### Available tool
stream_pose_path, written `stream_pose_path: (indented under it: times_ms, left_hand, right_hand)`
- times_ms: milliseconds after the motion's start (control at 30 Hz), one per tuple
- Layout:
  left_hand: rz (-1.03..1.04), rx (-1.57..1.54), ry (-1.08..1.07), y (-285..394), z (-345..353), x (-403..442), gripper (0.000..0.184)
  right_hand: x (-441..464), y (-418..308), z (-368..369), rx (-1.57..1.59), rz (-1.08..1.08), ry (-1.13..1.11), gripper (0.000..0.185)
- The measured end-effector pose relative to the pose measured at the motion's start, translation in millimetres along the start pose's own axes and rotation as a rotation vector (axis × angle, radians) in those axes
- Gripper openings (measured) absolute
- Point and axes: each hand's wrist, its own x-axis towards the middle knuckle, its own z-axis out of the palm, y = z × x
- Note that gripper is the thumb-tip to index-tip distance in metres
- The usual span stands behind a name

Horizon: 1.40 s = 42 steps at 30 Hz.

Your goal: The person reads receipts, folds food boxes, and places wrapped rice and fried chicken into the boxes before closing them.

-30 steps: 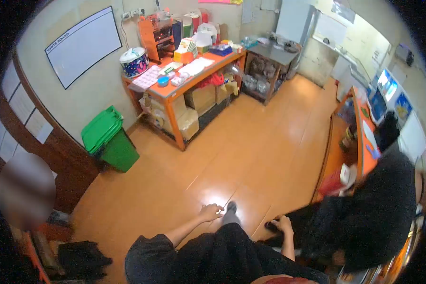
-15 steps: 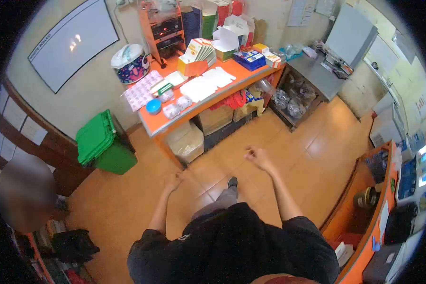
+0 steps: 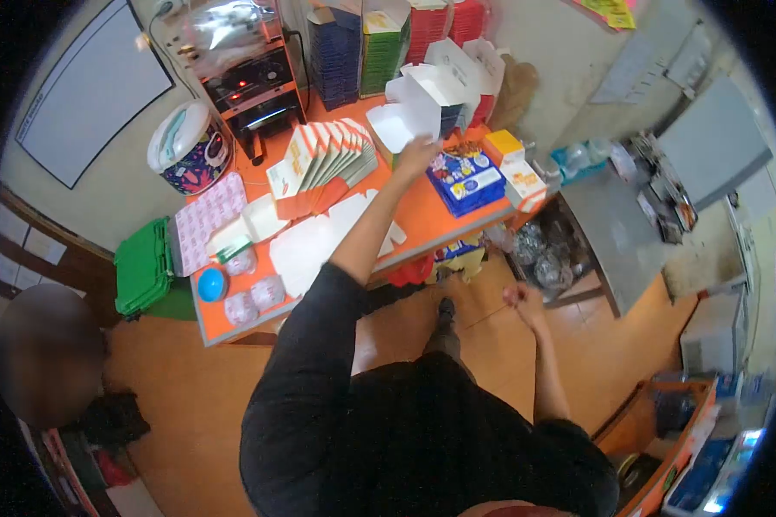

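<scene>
Over the orange table (image 3: 412, 220), my left hand (image 3: 418, 157) meets the near right side of an open white carton (image 3: 403, 118); fingertips partly hidden, can't tell if they grip or just touch. Carton stands toward the back, well in from the grey front edge. Fanned cartons (image 3: 323, 159) crowd the forearm's left; blue packs (image 3: 466, 178) sit just right of the hand, near the front edge. Orange tabletop shows as a strip between my forearm and those packs, so some room there. Flat white sheets (image 3: 306, 252) run along the front edge, left. My right hand (image 3: 528, 308), loosely curled, hangs over open floor (image 3: 483, 353), short of the metal table (image 3: 616, 237); can't tell if it holds anything.
</scene>
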Motion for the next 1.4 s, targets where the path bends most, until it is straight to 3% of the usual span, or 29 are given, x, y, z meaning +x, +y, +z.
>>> stream_pose_path:
  times_ms: [67, 167, 200, 267, 300, 367, 400, 433, 500, 533, 600, 733, 833, 900, 1000, 1067, 1133, 1167, 1267, 1333, 1400]
  left_hand:
    - [-0.087, 0.154, 0.289, -13.8, 14.3, 90.4, 0.071]
    - [-0.399, 0.226, 0.463, -25.1, 22.5, 169.4, 0.082]
    - [-0.494, 0.259, 0.384, -39.5, 19.1, 188.0, 0.073]
    - [-0.485, 0.203, 0.272, -75.9, 7.7, 212.5, 0.053]
    - [-0.515, 0.201, 0.285, -84.8, 7.5, 209.5, 0.053]
    - [-0.343, -0.359, 0.501, -93.5, 7.9, 187.1, 0.038]
    - [-0.356, -0.349, 0.519, -92.5, 3.5, 179.0, 0.038]
    - [-0.361, -0.438, 0.524, -91.9, -0.9, 170.6, 0.034]
    - [-0.412, -0.448, 0.572, -88.2, -9.0, 163.5, 0.03]
    - [-0.421, -0.434, 0.575, -85.6, -14.0, 162.2, 0.03]
    - [-0.516, 0.109, 0.497, -82.2, -23.3, 161.1, 0.032]
    - [-0.517, -0.002, 0.58, -85.9, -16.8, 161.3, 0.037]
    - [-0.604, -0.256, 0.635, -93.7, -14.0, 161.5, 0.04]
    - [-0.285, -0.892, 0.586, -100.1, -9.9, 159.4, 0.04]
    - [-0.421, -1.102, 0.4, -102.1, -25.2, 154.5, 0.041]
    - [-0.397, -1.075, 0.501, -91.3, -21.2, 152.2, 0.035]
    - [-0.382, 0.316, 0.581, -90.5, -24.0, 151.2, 0.031]
    - [-0.254, 0.287, 0.617, -96.9, -24.3, 151.9, 0.03]
    - [-0.187, 0.327, 0.514, -54.5, -39.5, 156.1, 0.029]
    - [-0.096, 0.387, 0.521, -37.2, -37.8, 156.9, 0.028]
    - [0.031, 0.439, 0.598, -6.4, -38.6, 149.9, 0.026]
  right_hand:
    - [92.2, -21.6, -27.0, -0.088, -0.321, 0.097, 0.024]
    - [218.7, -103.3, -47.7, 0.018, -0.443, 0.076, 0.023]
    - [252.3, -137.1, -49.9, -0.003, -0.477, 0.059, 0.023]
    - [325.6, -176.5, -36.3, 0.066, -0.757, 0.081, 0.022]
    - [357.3, -192.0, -26.0, 0.028, -0.748, 0.063, 0.025]
    - [410.2, -217.3, 4.7, -0.038, -0.741, 0.045, 0.03]
    - [429.5, -226.1, 20.8, -0.067, -0.741, 0.045, 0.032]
    - [440.3, -235.2, 32.4, -0.057, -0.742, 0.025, 0.032]
    - [450.9, -243.5, 52.4, -0.552, -0.625, -0.014, 0.037]
    - [454.5, -244.2, 56.9, -0.538, -0.623, -0.022, 0.037]
    - [457.0, -249.7, 60.1, -0.647, -0.531, -0.126, 0.041]
    - [444.6, -264.7, 55.1, -0.471, -0.586, 0.004, 0.05]
    - [434.1, -272.1, 57.0, -0.385, -0.635, -0.029, 0.06]
    - [431.4, -271.4, 60.1, -0.458, -0.589, -0.056, 0.069]
    - [432.8, -269.4, 61.9, -0.44, -0.58, -0.035, 0.066]
    - [435.6, -269.9, 63.8, -0.478, -0.59, -0.017, 0.06]
    - [441.7, -267.7, 69.3, -0.516, -0.597, 0.007, 0.054]
    - [441.7, -266.3, 76.1, -0.563, -0.64, 0.016, 0.05]
    - [453.3, -259.7, 94.4, -0.635, -0.724, 0.11, 0.044]
    - [458.9, -258.3, 91.3, -0.677, -0.75, -0.021, 0.04]
    - [467.8, -254.0, 83.9, -0.675, -0.741, 0.011, 0.037]
